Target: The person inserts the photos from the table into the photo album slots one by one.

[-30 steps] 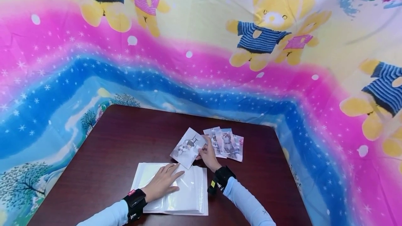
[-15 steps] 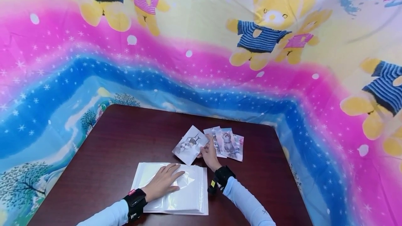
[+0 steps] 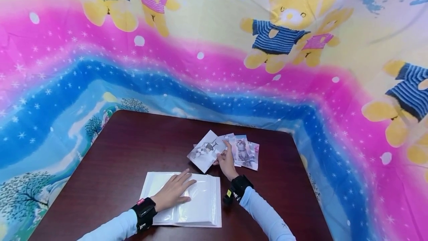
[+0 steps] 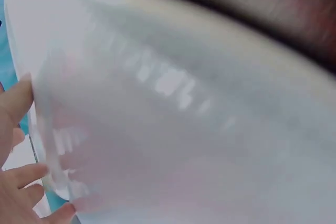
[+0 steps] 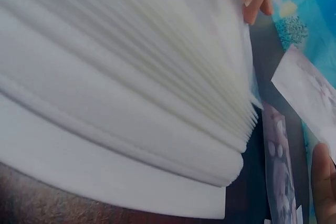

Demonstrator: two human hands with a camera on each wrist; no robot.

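R hand (image 3: 227,163) pinches the held photo (image 3: 206,151) by its R-hand corner, thumb & fingertips together on it, index raised; L hand (image 3: 172,193) lies spread across the album (image 3: 200,208), fingers apart, not clamped on anything afaict. Just changed: held photo has slid up & slightly R, so its bottom corner now sits just beyond the album's top edge, approx. no overlap from the head cam. Re the work in hand, my read: photo's clear of the clear-plastic page, nearer the pile, and L hand is prob. there to keep the album flat. Vs 1 s ago: that same corner overlapped the album's top edge; half a sec ago it was abt level w/ it. R hand went along w/ the photo, a bit up & R; L hand's in abt the same spot, and the fanned photos (image 3: 241,151), kitten print on top, look unmoved on the table (image 3: 110,155). Held photo now covers a bit more of the fan's L side. R wrist cam shows a loose print (image 5: 281,166) near the held one; can't tell if it's one of the fan. L wrist cam: page blurry, no detail.
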